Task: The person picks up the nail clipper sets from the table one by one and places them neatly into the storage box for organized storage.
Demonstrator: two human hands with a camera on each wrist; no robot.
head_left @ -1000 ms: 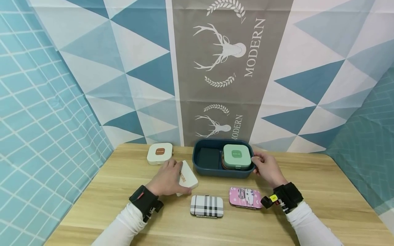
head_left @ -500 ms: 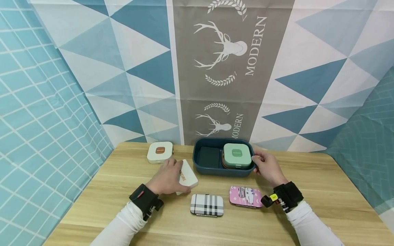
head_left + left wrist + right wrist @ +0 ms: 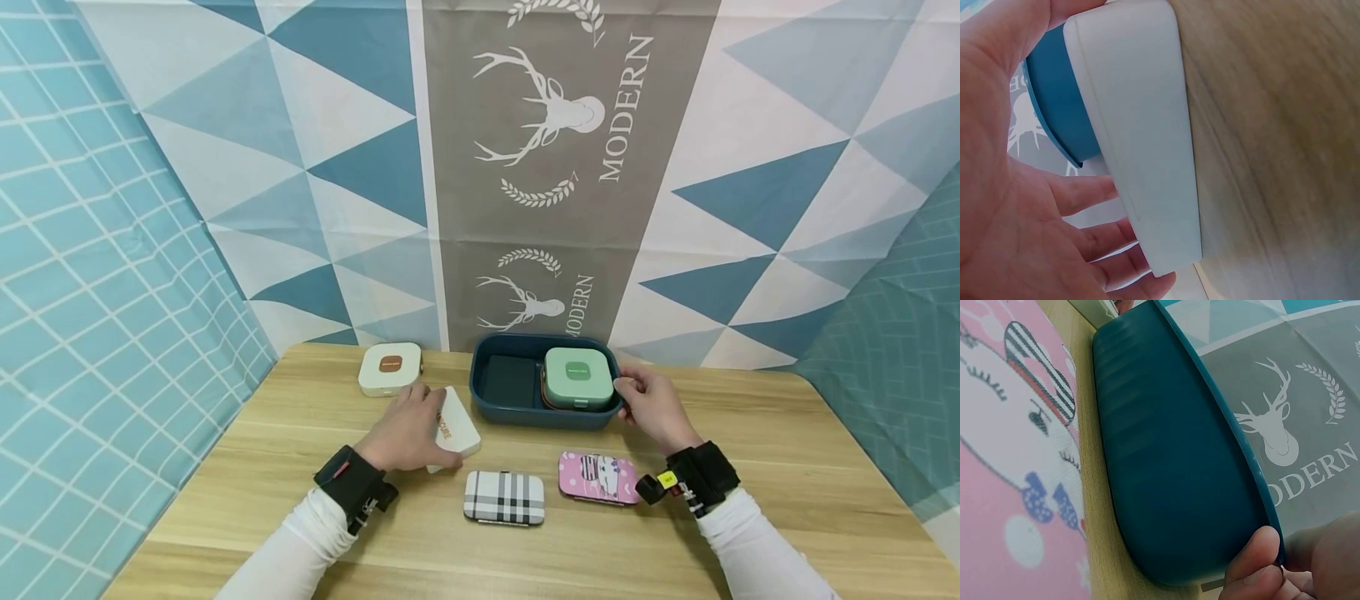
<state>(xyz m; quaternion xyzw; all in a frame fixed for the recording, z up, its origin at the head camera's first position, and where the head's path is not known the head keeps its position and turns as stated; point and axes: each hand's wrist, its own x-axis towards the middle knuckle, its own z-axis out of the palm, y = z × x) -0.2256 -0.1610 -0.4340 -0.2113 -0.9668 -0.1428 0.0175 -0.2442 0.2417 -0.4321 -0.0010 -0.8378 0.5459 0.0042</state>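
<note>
And we have one dark blue, rounded plastic bin [image 3: 517,416], with one mint-green square case [image 3: 577,375] and one near-black rectangular item [image 3: 510,382] showing inside! Left of the bin, two white flat cases, a brown-labelled case [image 3: 390,377] and an orange-lettered case [image 3: 459,421]. In front of it, two slim rectangular cases, a black-and-white plaid case [image 3: 504,497], a pink cat-print case [image 3: 597,477]; two bare hands, left hand [image 3: 408,429] and right hand [image 3: 657,410], one either side.

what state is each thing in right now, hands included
left hand: holding lettered case
right hand: pinching rim of bin
lettered case: closed
bin: upright, open-topped
green box: closed, in bin
dark item: in bin, can't tell if closed
white box: closed, lying flat
plaid case: closed, lying flat
pink case: closed, lying flat
</note>
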